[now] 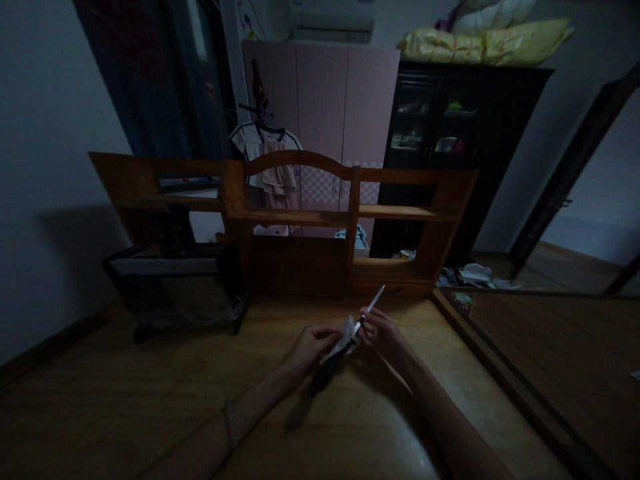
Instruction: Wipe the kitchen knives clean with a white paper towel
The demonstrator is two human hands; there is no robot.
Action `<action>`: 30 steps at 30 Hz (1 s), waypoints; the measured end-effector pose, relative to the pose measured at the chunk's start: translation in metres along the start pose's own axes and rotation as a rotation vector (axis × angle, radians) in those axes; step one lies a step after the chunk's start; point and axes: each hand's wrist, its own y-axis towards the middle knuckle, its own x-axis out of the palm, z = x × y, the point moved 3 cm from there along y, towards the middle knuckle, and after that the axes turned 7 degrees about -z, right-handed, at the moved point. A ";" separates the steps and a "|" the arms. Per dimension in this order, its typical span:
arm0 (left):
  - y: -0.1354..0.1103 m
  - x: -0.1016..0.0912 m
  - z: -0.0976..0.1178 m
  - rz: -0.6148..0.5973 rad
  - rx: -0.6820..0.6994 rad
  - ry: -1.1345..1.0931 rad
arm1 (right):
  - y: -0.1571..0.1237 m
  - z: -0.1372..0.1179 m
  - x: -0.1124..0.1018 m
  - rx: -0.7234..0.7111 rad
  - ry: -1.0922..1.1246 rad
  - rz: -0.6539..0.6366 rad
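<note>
Above the wooden surface in front of me is a slim tool with a thick dark handle (326, 375) and a narrow white shaft (376, 299). It slants up to the right, and its exact kind is too dim to tell. Around its middle is a crumpled whitish wrap (346, 333), perhaps tissue or thin plastic. My left hand (311, 350) pinches the wrap's left side, fingers closed. On the other side, my right hand (383, 337) is closed on the tool near the base of the white shaft.
A wooden shelf unit (300, 217) stands along the far edge of the tabletop (225, 393). At left is a dark-framed, box-like tank (175, 297). A raised dark edge (500, 373) runs along the right. Behind stand a pink wardrobe (323, 100) and a black cabinet (480, 127).
</note>
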 end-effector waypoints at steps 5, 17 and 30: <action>0.004 -0.008 0.003 0.072 0.022 -0.033 | -0.003 -0.006 0.005 -0.070 -0.029 -0.060; 0.000 -0.006 0.008 0.124 0.015 -0.014 | -0.004 -0.005 0.006 -0.147 -0.089 -0.029; 0.000 -0.008 0.006 0.153 -0.036 -0.153 | 0.003 -0.003 -0.003 -0.157 -0.029 0.047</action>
